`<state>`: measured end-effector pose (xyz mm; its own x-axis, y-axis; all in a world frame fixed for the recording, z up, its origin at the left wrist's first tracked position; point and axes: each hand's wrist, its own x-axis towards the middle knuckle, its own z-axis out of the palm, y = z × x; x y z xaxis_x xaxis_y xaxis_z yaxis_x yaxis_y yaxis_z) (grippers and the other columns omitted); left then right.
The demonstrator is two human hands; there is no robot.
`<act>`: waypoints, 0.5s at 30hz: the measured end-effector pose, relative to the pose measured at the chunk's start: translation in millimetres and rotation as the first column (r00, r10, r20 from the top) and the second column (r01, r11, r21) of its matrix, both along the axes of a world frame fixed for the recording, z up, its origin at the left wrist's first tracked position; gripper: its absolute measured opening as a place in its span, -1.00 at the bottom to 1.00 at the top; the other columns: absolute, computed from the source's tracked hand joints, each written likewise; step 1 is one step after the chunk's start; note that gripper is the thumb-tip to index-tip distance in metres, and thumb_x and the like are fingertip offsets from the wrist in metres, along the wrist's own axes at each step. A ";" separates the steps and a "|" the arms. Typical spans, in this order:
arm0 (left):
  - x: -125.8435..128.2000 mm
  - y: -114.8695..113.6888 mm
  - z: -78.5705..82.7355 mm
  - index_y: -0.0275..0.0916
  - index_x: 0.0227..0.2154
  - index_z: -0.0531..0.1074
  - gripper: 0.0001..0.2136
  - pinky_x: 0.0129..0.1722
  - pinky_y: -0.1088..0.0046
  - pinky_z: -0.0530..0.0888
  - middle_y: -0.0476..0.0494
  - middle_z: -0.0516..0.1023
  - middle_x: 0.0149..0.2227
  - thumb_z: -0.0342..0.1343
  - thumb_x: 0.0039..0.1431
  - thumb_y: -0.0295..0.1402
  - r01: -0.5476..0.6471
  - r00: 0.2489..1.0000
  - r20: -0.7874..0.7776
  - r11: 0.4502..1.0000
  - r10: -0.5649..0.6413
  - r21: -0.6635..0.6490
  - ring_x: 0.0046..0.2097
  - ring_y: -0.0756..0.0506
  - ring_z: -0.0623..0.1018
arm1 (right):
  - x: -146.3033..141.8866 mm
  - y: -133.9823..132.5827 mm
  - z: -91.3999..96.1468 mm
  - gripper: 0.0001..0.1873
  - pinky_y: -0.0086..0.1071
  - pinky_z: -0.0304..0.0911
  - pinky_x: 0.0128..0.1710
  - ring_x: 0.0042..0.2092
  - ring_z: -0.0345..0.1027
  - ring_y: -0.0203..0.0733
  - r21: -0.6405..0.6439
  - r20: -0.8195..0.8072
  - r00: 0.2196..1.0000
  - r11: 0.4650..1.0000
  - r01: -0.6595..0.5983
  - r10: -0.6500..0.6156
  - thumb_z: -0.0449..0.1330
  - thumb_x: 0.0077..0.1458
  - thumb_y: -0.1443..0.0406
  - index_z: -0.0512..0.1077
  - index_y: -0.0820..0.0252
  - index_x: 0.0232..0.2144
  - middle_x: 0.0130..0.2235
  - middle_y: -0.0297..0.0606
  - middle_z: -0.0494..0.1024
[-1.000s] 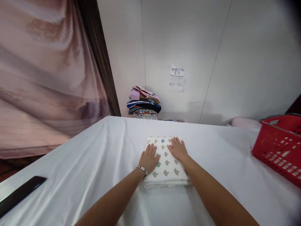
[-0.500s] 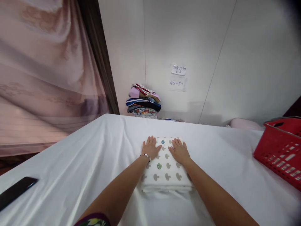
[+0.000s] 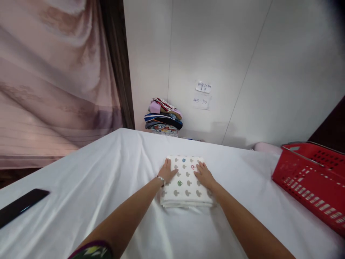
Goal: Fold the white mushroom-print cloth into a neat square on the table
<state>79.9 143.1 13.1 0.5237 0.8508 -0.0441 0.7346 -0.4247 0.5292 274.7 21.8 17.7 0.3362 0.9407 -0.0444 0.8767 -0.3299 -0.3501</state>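
Observation:
A white cloth [image 3: 185, 189] printed with grey mushrooms and a few blue, green and red ones lies folded into a thick rectangle. My left hand [image 3: 167, 173], a bracelet at its wrist, rests along the cloth's left edge with the thumb stretched over the top. On the opposite edge lies my right hand [image 3: 205, 175], fingers spread and touching the cloth. Neither hand grips it; both are open. Layered folds show along the near side of the cloth.
A white sheet covers the table [image 3: 113, 162]. At the right stands a red plastic basket [image 3: 304, 183]; a black phone [image 3: 24, 205] lies at the left. Behind the far edge, a stack of folded fabrics [image 3: 163, 117] rises by the wall, which bears paper notes [image 3: 202, 95].
My hands have shifted outward from the top of the cloth toward its two side edges, uncovering the red mushroom. The view has turned slightly, bringing more of the basket in.

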 end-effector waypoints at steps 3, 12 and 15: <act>-18.7 -23.6 -1.7 -0.38 0.18 -0.07 -0.35 0.14 0.38 0.12 -0.35 -0.03 0.25 -0.03 0.09 -0.18 -0.045 0.997 0.068 0.999 0.045 -0.006 0.22 -0.17 0.12 | -0.2 -26.5 -10.9 -0.40 -0.22 -0.17 0.19 0.27 -0.28 -0.12 0.077 -0.166 0.980 0.990 0.122 -0.107 -0.10 0.15 0.15 0.01 0.26 0.20 0.28 -0.14 -0.15; -38.2 -49.2 21.7 -0.38 -0.07 0.27 -0.45 -0.08 0.30 0.38 -0.37 0.44 -0.05 0.20 -0.12 -0.18 -0.139 0.904 0.301 0.876 0.303 -0.461 -0.05 -0.24 0.46 | -1.0 -68.4 -5.7 -0.12 -0.24 0.14 0.06 0.06 0.24 -0.05 0.080 -0.767 0.588 0.871 0.485 -0.257 0.21 -0.08 0.11 -0.08 0.16 0.22 0.14 -0.07 0.23; -42.4 -47.4 20.4 -0.39 -0.18 0.35 -0.52 -0.19 0.37 0.46 -0.37 0.50 -0.13 0.15 -0.07 -0.10 -0.093 0.887 0.338 0.838 0.315 -0.537 -0.14 -0.20 0.52 | 0.1 -76.9 -1.2 -0.10 -0.27 0.29 -0.09 -0.07 0.38 -0.08 -0.051 -0.931 0.298 0.884 0.465 -0.211 0.26 -0.11 0.08 -0.04 0.23 0.19 0.05 -0.01 0.35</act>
